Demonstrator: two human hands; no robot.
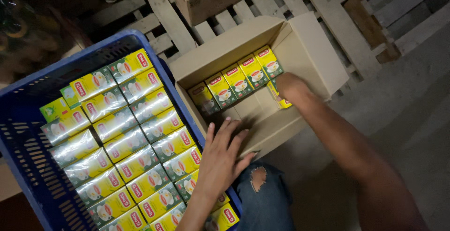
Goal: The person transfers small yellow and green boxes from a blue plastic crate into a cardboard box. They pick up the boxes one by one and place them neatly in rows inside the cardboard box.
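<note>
A wooden pallet (183, 29) on the concrete floor (412, 99) carries the open cardboard box (309, 48).

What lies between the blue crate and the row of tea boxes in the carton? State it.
Head view: the carton's near wall and the left hand resting on it.

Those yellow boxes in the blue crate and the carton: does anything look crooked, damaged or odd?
Mostly tidy. In the blue crate, one greener box at the far left corner sits askew among the yellow rows. In the cardboard carton, the box under the right hand stands out of the row of four. Jeans torn at the knee.
</note>
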